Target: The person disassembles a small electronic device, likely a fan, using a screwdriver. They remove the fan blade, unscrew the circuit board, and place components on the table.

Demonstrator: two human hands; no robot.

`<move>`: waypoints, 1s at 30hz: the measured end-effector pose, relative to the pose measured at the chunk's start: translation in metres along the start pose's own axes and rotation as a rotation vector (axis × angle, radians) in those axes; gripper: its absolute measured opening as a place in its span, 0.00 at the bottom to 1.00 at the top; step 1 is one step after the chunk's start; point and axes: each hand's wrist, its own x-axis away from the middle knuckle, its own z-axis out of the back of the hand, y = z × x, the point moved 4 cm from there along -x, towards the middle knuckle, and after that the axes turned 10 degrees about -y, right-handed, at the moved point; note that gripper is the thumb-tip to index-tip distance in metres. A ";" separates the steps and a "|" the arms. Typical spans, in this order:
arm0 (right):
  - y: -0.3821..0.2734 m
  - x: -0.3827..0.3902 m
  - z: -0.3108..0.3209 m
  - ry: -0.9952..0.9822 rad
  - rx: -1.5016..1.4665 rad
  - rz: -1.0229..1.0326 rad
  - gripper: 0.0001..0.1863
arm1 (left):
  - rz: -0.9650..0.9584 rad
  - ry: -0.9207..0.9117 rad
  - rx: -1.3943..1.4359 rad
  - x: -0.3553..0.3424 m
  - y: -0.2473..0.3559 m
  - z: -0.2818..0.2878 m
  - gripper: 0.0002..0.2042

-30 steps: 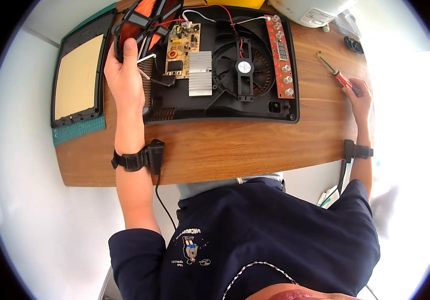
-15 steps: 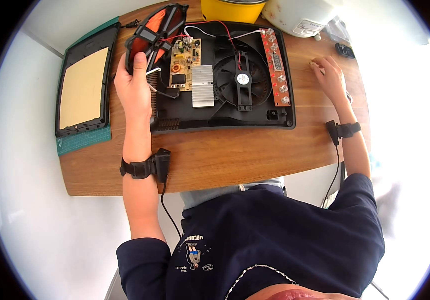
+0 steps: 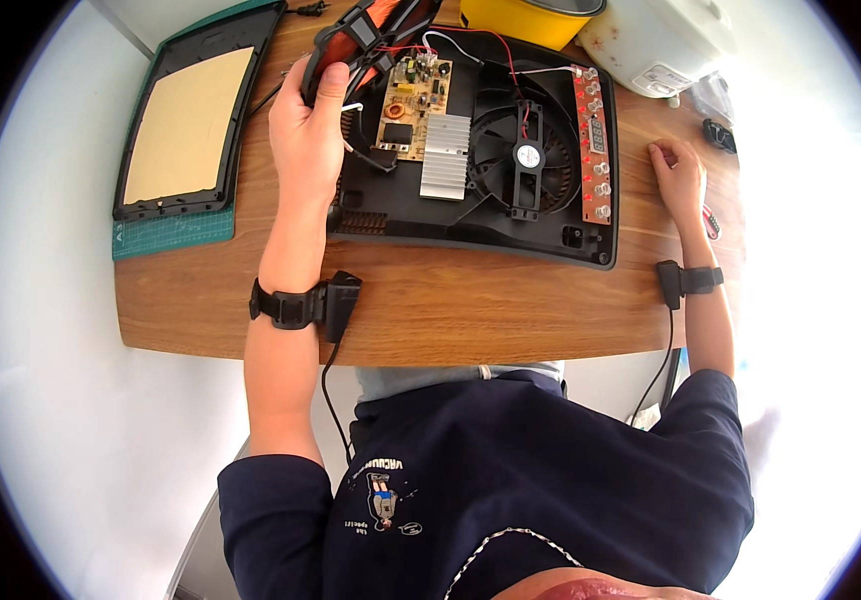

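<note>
My left hand grips an induction coil by its black frame, thumb on top, holding it tilted above the left back of an open induction cooker base. Orange windings and dark bars show on the coil; its far end runs out of view. Inside the base are a circuit board, a silver heat sink, a black fan and a red control board with a display. Right of the base, my right hand rests closed near the table; whatever its fingertips hold, if anything, is hidden.
A black cover panel with a cream sheet lies on a green cutting mat at left. Behind stand a yellow container and a white appliance. A small black object sits at far right; thin wires cross the base.
The view has shifted, so the table sits higher and further right. My right hand has drawn back toward me and curled its fingers tighter. My left hand still holds the induction coil.
</note>
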 end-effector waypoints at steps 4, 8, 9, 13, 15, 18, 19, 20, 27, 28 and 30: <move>0.005 -0.001 -0.004 0.006 0.037 -0.026 0.11 | -0.096 -0.008 -0.054 -0.005 -0.003 0.002 0.20; 0.002 -0.001 -0.003 -0.008 0.029 -0.026 0.12 | -0.143 -0.003 -0.082 -0.006 -0.002 0.001 0.20; 0.001 -0.001 -0.003 -0.018 0.020 -0.023 0.12 | -0.108 0.005 -0.066 -0.005 -0.002 0.001 0.20; -0.006 0.000 0.001 -0.020 -0.018 0.001 0.13 | -0.068 0.004 -0.055 -0.002 -0.004 0.004 0.19; -0.007 0.004 0.004 -0.019 -0.029 0.021 0.15 | -0.111 0.004 -0.108 -0.003 -0.003 0.004 0.18; 0.003 0.012 0.006 -0.060 -0.052 0.023 0.18 | -0.038 0.022 -0.094 0.001 0.001 -0.005 0.17; -0.003 0.012 0.007 -0.047 -0.032 0.042 0.19 | -0.076 0.017 -0.118 0.000 0.002 -0.004 0.18; -0.010 0.011 0.007 -0.033 -0.011 0.060 0.19 | -0.073 0.009 -0.120 -0.002 0.003 0.000 0.18; -0.106 0.006 0.048 0.205 0.016 0.267 0.20 | 0.002 -0.003 -0.097 0.001 0.003 0.000 0.18; -0.120 0.003 0.052 0.183 0.001 0.323 0.20 | 0.036 -0.012 -0.089 0.002 0.004 0.000 0.17; -0.150 -0.003 0.056 0.140 -0.032 0.438 0.18 | 0.033 -0.017 -0.115 0.003 0.005 -0.001 0.18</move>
